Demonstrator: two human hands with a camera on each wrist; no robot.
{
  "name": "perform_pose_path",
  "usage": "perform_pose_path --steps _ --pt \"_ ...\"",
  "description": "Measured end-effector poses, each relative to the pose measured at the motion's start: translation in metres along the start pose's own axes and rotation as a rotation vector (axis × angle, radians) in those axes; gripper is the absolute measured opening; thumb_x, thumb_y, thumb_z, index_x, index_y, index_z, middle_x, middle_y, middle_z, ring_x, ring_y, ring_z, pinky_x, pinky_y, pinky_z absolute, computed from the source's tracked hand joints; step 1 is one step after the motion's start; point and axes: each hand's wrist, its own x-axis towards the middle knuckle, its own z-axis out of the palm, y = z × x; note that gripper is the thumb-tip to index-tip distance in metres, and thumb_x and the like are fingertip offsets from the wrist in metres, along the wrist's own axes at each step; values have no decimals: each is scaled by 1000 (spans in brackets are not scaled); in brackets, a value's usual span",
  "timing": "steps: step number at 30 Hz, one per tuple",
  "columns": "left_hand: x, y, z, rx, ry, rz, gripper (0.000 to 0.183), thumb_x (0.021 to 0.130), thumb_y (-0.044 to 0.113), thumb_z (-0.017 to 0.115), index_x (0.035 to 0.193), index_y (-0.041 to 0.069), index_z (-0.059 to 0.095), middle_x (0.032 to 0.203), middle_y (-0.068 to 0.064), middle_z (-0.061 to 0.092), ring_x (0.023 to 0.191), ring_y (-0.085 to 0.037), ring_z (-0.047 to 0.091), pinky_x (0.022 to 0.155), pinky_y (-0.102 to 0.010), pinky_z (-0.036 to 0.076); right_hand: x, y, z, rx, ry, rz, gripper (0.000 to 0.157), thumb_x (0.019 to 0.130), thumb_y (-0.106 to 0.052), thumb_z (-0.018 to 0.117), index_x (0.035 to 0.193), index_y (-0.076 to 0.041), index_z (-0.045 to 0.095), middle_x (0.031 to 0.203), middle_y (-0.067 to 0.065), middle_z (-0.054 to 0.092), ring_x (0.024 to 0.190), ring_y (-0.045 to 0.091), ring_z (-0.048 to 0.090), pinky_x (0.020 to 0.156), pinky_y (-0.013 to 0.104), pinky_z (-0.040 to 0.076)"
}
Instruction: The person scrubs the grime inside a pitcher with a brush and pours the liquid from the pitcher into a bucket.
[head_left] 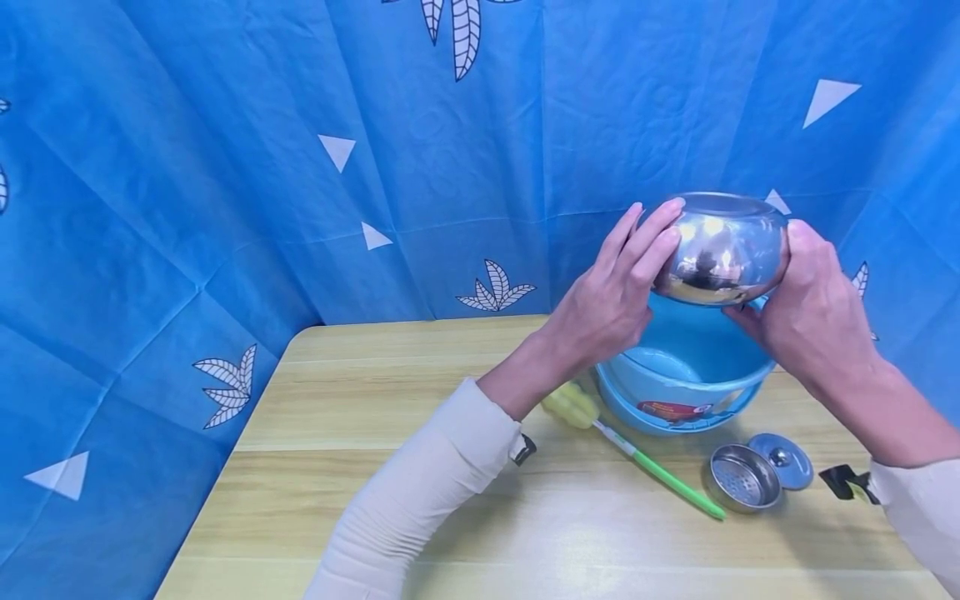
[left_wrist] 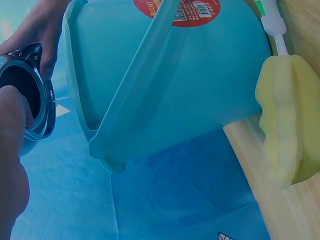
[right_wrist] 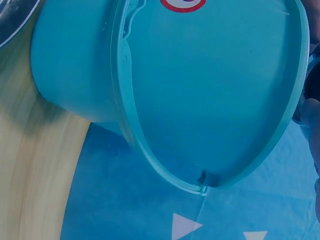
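Observation:
Both hands hold a rounded, shiny stainless steel pot (head_left: 716, 258) base up above a light blue bucket (head_left: 637, 379). My left hand (head_left: 607, 292) grips its left side with fingers spread on the steel; in the left wrist view the thumb reaches into the dark mouth. On the opposite side, my right hand (head_left: 813, 304) grips the pot, its thumb under the rim. The left wrist view shows the pot's mouth (left_wrist: 30, 90) beside the bucket's open top. In the right wrist view the bucket wall (right_wrist: 75, 60) fills much of the picture.
A sponge brush (head_left: 573, 406) with a yellow head and green handle lies left of the bucket. In front stand a small perforated steel strainer (head_left: 742, 479) and a round knobbed lid (head_left: 783, 460), side by side on the wooden table (head_left: 360, 417). A blue patterned curtain (head_left: 450, 167) hangs behind.

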Motion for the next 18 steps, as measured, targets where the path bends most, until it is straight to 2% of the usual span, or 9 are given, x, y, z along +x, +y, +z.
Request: perform_pose_path --steps 10,18 --pt "1 0 -1 -17 14 8 49 102 3 35 144 4 9 158 -29 36 157 -42 25 133 -42 15 3 -2 3 -11 91 34 74 102 -62 39 138 2 35 132 34 54 108 51 55 95 68 53" --pt "-3 3 4 -62 78 6 46 102 0 35 142 5 13 156 -30 38 156 -47 22 130 -36 19 5 0 7 -1 145 31 65 102 -57 42 135 -1 37 128 33 57 104 50 55 90 69 54"
